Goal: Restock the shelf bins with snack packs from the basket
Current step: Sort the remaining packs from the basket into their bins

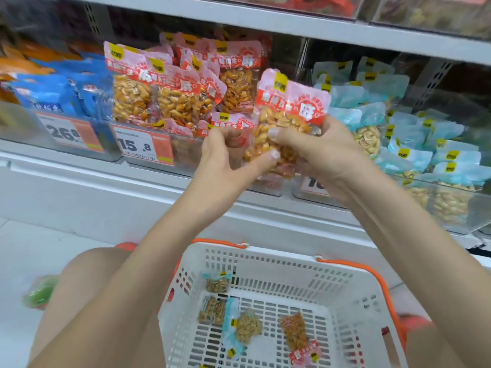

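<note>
Both hands hold a small bunch of pink-and-red peanut snack packs [289, 110] in front of the shelf. My left hand [225, 155] grips the bunch from the left, thumb on the front. My right hand [318, 152] grips it from the right, fingers curled over the packs. Just behind and to the left is the clear bin of matching pink packs [186, 91], standing upright in rows. Below, the white basket [345, 301] with orange handles holds several small packs: light-blue nut packs [245, 328] and a pink one [297, 335].
A bin of light-blue nut packs [414, 139] fills the shelf to the right, dark-blue packs [53, 94] to the left. Price tags [143, 146] front the bins. A shelf board [292, 25] runs overhead. My knees flank the basket on the white floor.
</note>
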